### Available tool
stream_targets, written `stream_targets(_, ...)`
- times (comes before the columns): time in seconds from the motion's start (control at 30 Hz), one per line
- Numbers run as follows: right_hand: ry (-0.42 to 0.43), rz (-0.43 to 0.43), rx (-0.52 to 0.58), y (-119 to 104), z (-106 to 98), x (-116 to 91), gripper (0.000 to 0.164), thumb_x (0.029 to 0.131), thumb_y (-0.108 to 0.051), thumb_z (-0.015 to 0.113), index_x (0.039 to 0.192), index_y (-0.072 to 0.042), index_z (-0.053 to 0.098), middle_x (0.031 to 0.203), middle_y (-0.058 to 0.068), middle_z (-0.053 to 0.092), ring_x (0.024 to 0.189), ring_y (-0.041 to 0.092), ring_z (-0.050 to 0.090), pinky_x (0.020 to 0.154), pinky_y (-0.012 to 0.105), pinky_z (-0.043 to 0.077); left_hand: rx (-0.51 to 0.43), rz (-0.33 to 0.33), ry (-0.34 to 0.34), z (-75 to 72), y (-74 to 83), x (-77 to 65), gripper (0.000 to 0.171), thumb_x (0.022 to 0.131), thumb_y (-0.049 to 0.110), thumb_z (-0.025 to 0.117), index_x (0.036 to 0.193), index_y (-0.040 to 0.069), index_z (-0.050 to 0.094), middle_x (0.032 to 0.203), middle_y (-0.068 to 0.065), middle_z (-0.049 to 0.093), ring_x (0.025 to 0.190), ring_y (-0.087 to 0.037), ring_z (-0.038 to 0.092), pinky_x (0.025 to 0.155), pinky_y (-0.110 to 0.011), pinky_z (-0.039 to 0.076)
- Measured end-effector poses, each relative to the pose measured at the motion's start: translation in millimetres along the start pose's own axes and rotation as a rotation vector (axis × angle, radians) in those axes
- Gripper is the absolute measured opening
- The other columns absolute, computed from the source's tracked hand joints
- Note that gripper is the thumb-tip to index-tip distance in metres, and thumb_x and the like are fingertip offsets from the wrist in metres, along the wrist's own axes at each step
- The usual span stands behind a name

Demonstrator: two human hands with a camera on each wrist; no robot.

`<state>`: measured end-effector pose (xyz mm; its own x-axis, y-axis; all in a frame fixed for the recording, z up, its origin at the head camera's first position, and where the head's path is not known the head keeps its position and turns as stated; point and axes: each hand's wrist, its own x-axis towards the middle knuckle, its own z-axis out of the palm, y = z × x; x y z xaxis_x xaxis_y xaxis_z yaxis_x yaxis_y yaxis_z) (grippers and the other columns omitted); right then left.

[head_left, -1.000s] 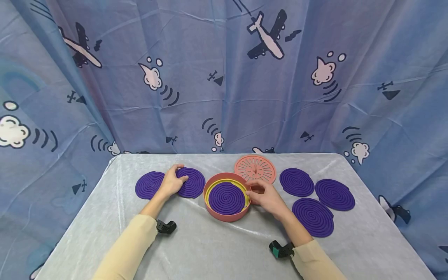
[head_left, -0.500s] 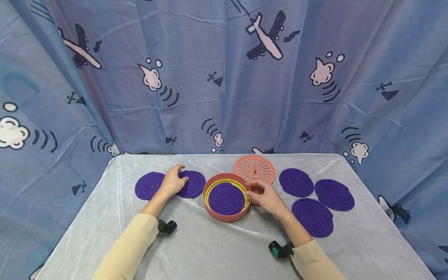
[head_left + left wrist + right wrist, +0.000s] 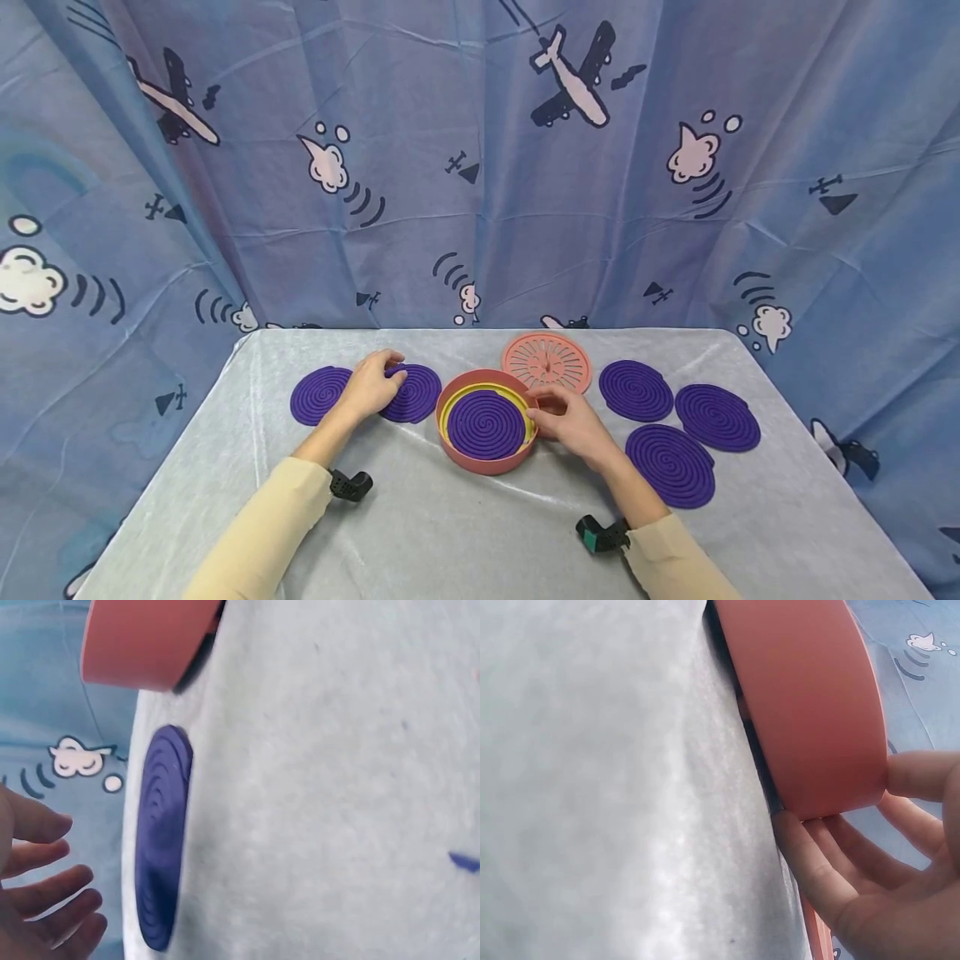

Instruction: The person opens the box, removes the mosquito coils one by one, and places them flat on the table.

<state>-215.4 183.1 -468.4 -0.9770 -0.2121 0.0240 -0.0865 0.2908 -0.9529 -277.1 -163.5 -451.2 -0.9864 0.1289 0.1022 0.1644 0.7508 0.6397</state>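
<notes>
My left hand [image 3: 369, 386] hovers over the left part of a purple mosquito coil [image 3: 417, 393]. In the left wrist view its fingers [image 3: 64, 889] are loosely bent, apart from the coil [image 3: 163, 836], which lies flat on the table. My right hand [image 3: 573, 422] grips the right side of a round pink mosquito coil holder [image 3: 487, 467]. In the right wrist view the thumb is at the rim and fingers lie against the holder's outer wall [image 3: 810, 712]. Inside the holder, another purple coil [image 3: 486, 425] lies within a yellow ring [image 3: 446, 406].
A pink slotted lid [image 3: 546, 358] lies behind the holder. Left of my left hand is another purple coil [image 3: 318, 397]. Three more coils lie at the right, one of them nearest the front [image 3: 671, 467]. A printed curtain [image 3: 480, 167] hangs behind the white-covered table [image 3: 442, 533].
The purple coil under my left hand had its far edge higher and now lies flat. My left hand has let go and lifted slightly off it. The right hand stays on the holder.
</notes>
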Motion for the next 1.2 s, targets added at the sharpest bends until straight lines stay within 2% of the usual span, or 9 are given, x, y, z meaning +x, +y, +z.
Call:
stream_targets(0.23, -0.009, 0.001, -0.002, 1.9, -0.1, 2.6, 0.035, 0.097, -0.004, 0.067, 0.129, 0.008, 0.06, 0.127, 0.03, 0.061, 0.112, 0.034, 0.062, 0.082, 0.034, 0.059, -0.088, 0.049, -0.025, -5.1, 19.6, -4.1, 0.035, 0.1, 0.016, 0.061, 0.131, -0.001, 0.062, 0.128, -0.02, 0.064, 0.122, -0.036, 0.059, 0.105, -0.052, 0.045)
stream_targets(0.47, -0.006, 0.008, 0.012, -1.8, -1.2, -0.4, 0.037, 0.097, -0.009, 0.07, 0.13, 0.003, 0.061, 0.128, 0.025, 0.062, 0.112, 0.03, 0.062, 0.083, 0.033, 0.059, -0.156, 0.109, -0.04, -6.3, 44.6, -7.9, 0.033, 0.1, 0.016, 0.06, 0.128, 0.0, 0.064, 0.126, -0.019, 0.066, 0.118, -0.035, 0.062, 0.103, -0.05, 0.048)
stream_targets(0.8, -0.005, 0.0, 0.026, -2.7, -0.8, -0.8, 0.038, 0.096, -0.009, 0.07, 0.131, 0.003, 0.061, 0.128, 0.025, 0.062, 0.111, 0.03, 0.062, 0.082, 0.031, 0.059, -0.188, 0.208, -0.031, 4.5, 66.1, -11.7, 0.03, 0.1, 0.013, 0.062, 0.127, -0.001, 0.065, 0.123, -0.019, 0.067, 0.11, -0.031, 0.064, 0.097, -0.046, 0.052)
stream_targets(1.03, 0.0, 0.0, 0.006, -4.4, 1.6, -1.4, 0.036, 0.096, -0.005, 0.069, 0.129, 0.006, 0.061, 0.127, 0.028, 0.062, 0.112, 0.033, 0.061, 0.08, 0.024, 0.057, -0.203, 0.221, -0.058, 10.7, 76.8, -17.7, 0.028, 0.1, 0.014, 0.063, 0.125, 0.003, 0.067, 0.12, -0.014, 0.067, 0.111, -0.03, 0.063, 0.095, -0.045, 0.052)
stream_targets(1.2, -0.003, -0.012, 0.018, -1.1, 1.2, 0.0, 0.037, 0.096, -0.008, 0.07, 0.129, 0.004, 0.061, 0.126, 0.026, 0.062, 0.111, 0.031, 0.062, 0.079, 0.024, 0.057, -0.236, 0.255, -0.081, 20.8, 79.6, -17.7, 0.028, 0.1, 0.014, 0.062, 0.125, 0.002, 0.067, 0.121, -0.018, 0.066, 0.111, -0.029, 0.063, 0.096, -0.047, 0.052)
